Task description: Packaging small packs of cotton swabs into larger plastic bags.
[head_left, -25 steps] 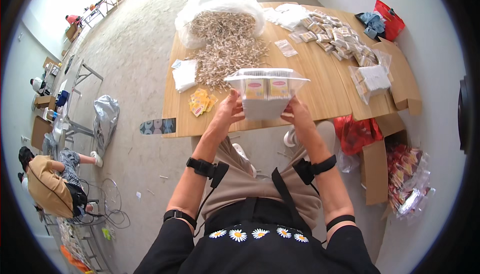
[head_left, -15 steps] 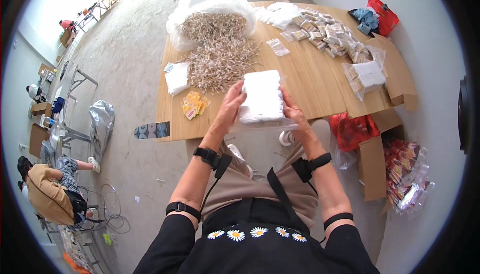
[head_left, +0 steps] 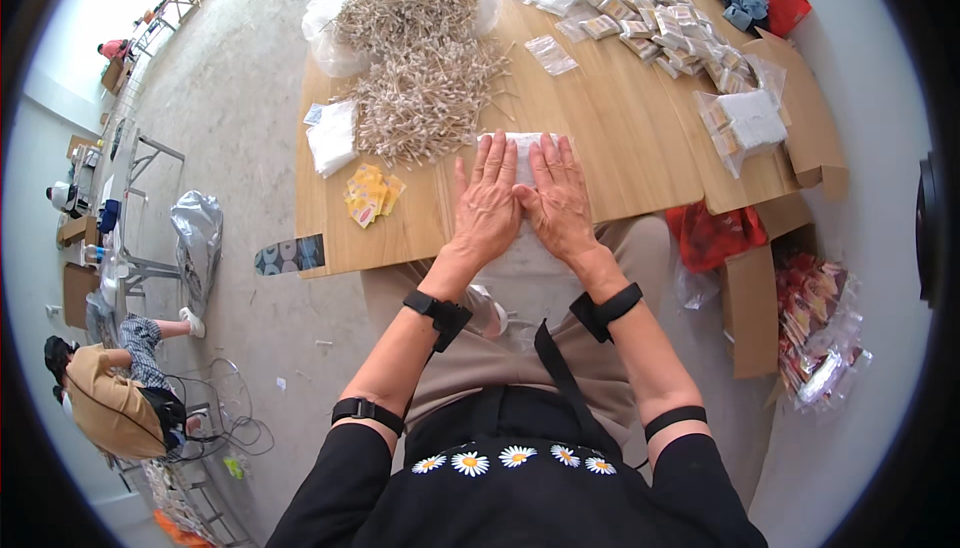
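On the near edge of the wooden table (head_left: pixel 625 163) lies a clear plastic bag with a white block inside (head_left: pixel 526 151), mostly covered by my hands. My left hand (head_left: pixel 487 210) presses flat on its left part, fingers stretched forward. Beside it my right hand (head_left: pixel 558 206) lies flat on the right part, the thumbs touching or nearly so. What looks like the bag's loose clear end hangs toward my lap. A heap of cotton swabs (head_left: pixel 425 98) spreads beyond my left hand. Small yellow packets (head_left: pixel 370 196) and a stack of white plastic bags (head_left: pixel 332 143) lie left of it.
A large clear bag (head_left: pixel 325 33) surrounds the back swabs. Small swab packs (head_left: pixel 670 33) are piled at the far right, near a filled bag (head_left: pixel 757 122). A flat clear bag (head_left: pixel 551 55) lies mid-table. An open carton (head_left: pixel 750 308) stands at right. Another person (head_left: pixel 115 398) sits at left.
The bagged white block was held up between both hands; now it lies on the table edge. Both hands have moved from its sides to flat on top.
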`<state>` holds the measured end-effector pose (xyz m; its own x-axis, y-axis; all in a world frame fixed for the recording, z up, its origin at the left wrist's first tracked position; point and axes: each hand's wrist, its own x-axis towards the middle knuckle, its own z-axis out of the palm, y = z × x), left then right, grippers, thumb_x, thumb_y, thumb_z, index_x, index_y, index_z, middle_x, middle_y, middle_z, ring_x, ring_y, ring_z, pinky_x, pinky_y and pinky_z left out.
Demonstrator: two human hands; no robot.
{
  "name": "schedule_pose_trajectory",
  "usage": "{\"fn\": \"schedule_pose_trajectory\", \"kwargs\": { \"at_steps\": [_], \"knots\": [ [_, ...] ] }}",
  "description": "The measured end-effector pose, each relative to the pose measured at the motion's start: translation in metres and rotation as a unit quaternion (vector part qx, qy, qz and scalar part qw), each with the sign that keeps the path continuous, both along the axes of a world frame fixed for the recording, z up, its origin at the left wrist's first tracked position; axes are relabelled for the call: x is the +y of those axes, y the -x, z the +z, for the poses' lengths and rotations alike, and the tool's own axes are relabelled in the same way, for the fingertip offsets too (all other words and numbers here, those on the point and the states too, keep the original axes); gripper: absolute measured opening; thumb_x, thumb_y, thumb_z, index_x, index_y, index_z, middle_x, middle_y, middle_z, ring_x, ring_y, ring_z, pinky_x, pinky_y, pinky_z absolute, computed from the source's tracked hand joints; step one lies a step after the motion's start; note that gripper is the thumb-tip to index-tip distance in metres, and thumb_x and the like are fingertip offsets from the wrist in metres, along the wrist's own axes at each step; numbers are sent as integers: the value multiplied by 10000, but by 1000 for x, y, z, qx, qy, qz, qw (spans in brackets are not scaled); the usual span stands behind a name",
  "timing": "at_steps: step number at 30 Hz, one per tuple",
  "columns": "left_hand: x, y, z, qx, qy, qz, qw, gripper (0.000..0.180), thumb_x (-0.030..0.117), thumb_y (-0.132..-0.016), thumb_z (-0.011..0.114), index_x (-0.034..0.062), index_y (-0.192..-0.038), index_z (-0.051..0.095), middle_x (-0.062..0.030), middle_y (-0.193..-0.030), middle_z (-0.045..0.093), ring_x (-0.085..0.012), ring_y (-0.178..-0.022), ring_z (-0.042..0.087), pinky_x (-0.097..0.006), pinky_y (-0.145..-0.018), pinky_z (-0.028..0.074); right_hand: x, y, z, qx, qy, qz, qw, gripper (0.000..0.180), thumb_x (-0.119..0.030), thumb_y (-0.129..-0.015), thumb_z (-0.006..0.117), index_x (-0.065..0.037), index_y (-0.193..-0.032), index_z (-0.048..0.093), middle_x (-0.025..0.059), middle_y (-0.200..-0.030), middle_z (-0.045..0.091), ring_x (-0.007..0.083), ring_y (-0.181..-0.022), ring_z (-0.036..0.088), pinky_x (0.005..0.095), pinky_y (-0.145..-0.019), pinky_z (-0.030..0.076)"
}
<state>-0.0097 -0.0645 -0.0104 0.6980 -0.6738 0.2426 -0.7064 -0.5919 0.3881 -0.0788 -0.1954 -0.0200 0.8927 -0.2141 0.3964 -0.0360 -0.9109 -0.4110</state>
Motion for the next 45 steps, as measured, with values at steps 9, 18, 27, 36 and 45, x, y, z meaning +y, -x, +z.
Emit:
{"fn": "schedule_pose_trajectory", "kwargs": {
  "at_steps": [9,18,27,36,45],
  "knots": [
    [2,-9,-13,-24,6,-4,1000,621,266,-959,438,14,-1519,343,-155,-1625,249,-311,-1521,175,-615,-1179,76,2,2,-7,17,42,12,999,764,-604,-999,330,-9,-1472,412,169,-1597,286,371,-1502,183,582,-1172,189],
    [20,-31,-27,137,202,-15,970,654,276,-985,525,-1,-1532,298,-196,-1614,247,-328,-1509,196,-427,-1220,144,-24,-1,-17,-16,-94,26,995,862,-644,-992,328,46,-1510,313,248,-1573,297,364,-1494,213,471,-1204,189],
    [5,-47,-2,442,328,33,834,769,493,-1042,424,-6,-1568,169,-174,-1627,212,-274,-1503,194,-345,-1208,179,-39,-27,5,32,-531,13,846,1034,-765,-935,326,79,-1524,232,245,-1598,251,301,-1505,209,353,-1212,161],
    [-9,-59,-5,512,316,-21,798,684,444,-1041,470,39,-1554,266,-164,-1556,353,-250,-1435,321,-332,-1168,247,-33,-26,-10,41,-502,20,864,981,-704,-956,398,76,-1524,217,281,-1570,283,350,-1482,257,385,-1190,220],
    [-24,-59,-10,531,359,-10,768,632,322,-1044,515,40,-1554,271,-124,-1544,386,-212,-1401,368,-313,-1145,291,-50,-46,-7,-4,-518,-21,855,922,-659,-984,396,79,-1515,247,279,-1548,329,345,-1477,271,367,-1187,232]
  ]
}}
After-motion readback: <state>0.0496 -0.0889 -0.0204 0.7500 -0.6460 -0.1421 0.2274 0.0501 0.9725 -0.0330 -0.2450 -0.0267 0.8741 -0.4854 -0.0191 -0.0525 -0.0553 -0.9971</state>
